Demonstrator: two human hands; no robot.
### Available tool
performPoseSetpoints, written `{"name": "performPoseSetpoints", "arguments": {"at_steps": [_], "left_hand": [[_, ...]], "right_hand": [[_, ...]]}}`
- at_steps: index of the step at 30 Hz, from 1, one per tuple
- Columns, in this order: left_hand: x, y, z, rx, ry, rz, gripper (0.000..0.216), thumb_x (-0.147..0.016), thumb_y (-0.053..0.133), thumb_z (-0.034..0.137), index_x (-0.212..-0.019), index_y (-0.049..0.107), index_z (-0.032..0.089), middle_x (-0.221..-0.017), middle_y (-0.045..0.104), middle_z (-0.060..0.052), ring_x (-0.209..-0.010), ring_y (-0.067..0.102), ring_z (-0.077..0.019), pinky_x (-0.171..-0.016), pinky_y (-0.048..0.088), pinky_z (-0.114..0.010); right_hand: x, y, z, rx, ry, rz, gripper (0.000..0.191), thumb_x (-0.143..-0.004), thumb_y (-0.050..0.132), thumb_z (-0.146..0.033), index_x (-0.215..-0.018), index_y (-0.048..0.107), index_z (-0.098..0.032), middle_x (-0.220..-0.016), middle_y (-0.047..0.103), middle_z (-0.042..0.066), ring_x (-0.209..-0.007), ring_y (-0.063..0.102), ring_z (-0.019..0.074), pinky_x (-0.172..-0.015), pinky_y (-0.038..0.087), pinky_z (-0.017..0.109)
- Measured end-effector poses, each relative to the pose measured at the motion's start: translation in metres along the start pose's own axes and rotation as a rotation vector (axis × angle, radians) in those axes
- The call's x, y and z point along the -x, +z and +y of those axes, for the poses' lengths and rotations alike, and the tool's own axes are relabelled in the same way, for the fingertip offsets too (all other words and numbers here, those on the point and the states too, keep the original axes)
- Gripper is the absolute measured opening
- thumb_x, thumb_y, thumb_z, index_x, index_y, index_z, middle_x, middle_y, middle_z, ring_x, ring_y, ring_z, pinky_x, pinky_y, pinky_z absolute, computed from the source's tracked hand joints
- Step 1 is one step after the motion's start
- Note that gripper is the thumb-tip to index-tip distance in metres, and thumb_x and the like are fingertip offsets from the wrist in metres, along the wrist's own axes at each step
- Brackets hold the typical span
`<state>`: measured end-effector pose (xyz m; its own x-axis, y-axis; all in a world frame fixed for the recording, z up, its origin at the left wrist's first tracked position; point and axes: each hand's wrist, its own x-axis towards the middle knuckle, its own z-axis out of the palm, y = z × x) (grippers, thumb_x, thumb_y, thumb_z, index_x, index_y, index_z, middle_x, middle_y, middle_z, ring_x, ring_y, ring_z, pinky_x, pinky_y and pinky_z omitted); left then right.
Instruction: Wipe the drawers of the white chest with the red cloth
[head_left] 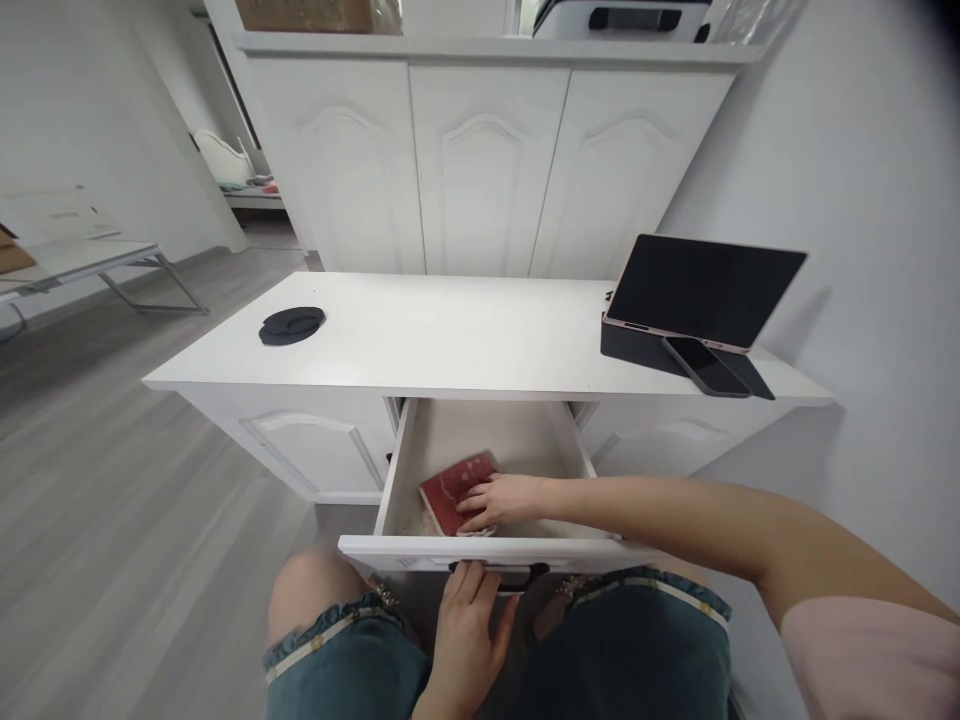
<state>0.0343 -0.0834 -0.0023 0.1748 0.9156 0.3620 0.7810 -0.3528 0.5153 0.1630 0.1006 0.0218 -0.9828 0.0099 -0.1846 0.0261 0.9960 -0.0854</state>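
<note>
A white drawer (420, 547) is pulled out from under the desk top. My left hand (469, 625) has its fingers hooked over the black drawer handle (525, 579) at the front. Inside the drawer lies a folded red cloth (448, 487) with pale spots and a light edge. My right hand (501, 498) reaches in from the right and rests on the cloth, its fingers stretched and apart. The palm side is hidden, and part of the cloth is covered by the fingers.
On the white desk (450, 330), a flat black round item (292, 325) lies at left. A tablet (701, 290) stands propped at right, with a phone (706, 366) before it. Cabinet doors (491, 170) rise behind. My knees (630, 640) are close under the drawer.
</note>
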Motion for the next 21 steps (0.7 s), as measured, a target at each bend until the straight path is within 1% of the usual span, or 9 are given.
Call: {"name": "performPoseSetpoints", "arguments": {"at_steps": [3, 7, 10, 12, 16, 21], "left_hand": [[0.0, 0.0, 0.0, 0.005, -0.001, -0.009, 0.006, -0.085, 0.056, 0.023, -0.09, 0.059, 0.024, -0.091, 0.064, -0.006, -0.094, 0.061, -0.0242, -0.08, 0.053, -0.04], [-0.001, -0.001, -0.001, 0.005, -0.01, -0.018, 0.004, -0.085, 0.056, 0.023, -0.086, 0.059, 0.023, -0.086, 0.063, -0.005, -0.086, 0.061, -0.0234, -0.072, 0.053, -0.038], [0.0, -0.001, -0.001, 0.005, -0.008, -0.019, 0.004, -0.086, 0.055, 0.023, -0.087, 0.059, 0.023, -0.087, 0.063, -0.006, -0.086, 0.061, -0.0234, -0.072, 0.053, -0.038], [0.0, 0.0, 0.0, -0.006, -0.009, -0.006, 0.005, -0.086, 0.055, 0.023, -0.088, 0.059, 0.023, -0.088, 0.063, -0.006, -0.086, 0.061, -0.0241, -0.073, 0.053, -0.039], [0.001, 0.0, 0.002, -0.025, -0.009, 0.001, 0.004, -0.085, 0.056, 0.023, -0.088, 0.058, 0.023, -0.088, 0.064, -0.007, -0.086, 0.061, -0.0245, -0.072, 0.053, -0.038], [0.002, 0.002, -0.001, -0.008, 0.001, -0.011, 0.003, -0.086, 0.055, 0.023, -0.087, 0.058, 0.023, -0.084, 0.062, -0.005, -0.083, 0.06, -0.023, -0.071, 0.052, -0.036]], "right_hand": [[-0.003, 0.009, 0.01, 0.053, -0.024, 0.015, 0.043, -0.097, 0.028, -0.03, -0.136, 0.045, -0.037, -0.143, 0.051, 0.003, -0.125, 0.046, 0.0251, -0.077, 0.044, 0.034], [-0.024, 0.018, 0.025, 0.087, -0.01, 0.044, 0.043, -0.097, 0.03, -0.027, -0.134, 0.048, -0.039, -0.142, 0.052, 0.002, -0.126, 0.047, 0.0242, -0.088, 0.045, 0.036], [-0.037, 0.018, 0.037, 0.083, 0.003, 0.064, 0.043, -0.096, 0.031, -0.022, -0.133, 0.05, -0.035, -0.142, 0.053, 0.004, -0.128, 0.047, 0.0214, -0.094, 0.044, 0.034], [-0.042, 0.016, 0.045, 0.074, 0.039, 0.077, 0.044, -0.096, 0.03, -0.02, -0.134, 0.05, -0.032, -0.142, 0.052, 0.004, -0.13, 0.045, 0.0206, -0.097, 0.043, 0.035], [-0.048, 0.009, 0.062, 0.038, 0.181, 0.049, 0.045, -0.094, 0.033, -0.017, -0.136, 0.048, -0.028, -0.144, 0.05, 0.004, -0.13, 0.046, 0.0205, -0.103, 0.042, 0.036], [-0.06, -0.001, 0.079, 0.006, 0.44, -0.041, 0.049, -0.092, 0.034, -0.013, -0.138, 0.044, -0.029, -0.148, 0.046, 0.003, -0.13, 0.047, 0.0234, -0.096, 0.047, 0.038]]}}
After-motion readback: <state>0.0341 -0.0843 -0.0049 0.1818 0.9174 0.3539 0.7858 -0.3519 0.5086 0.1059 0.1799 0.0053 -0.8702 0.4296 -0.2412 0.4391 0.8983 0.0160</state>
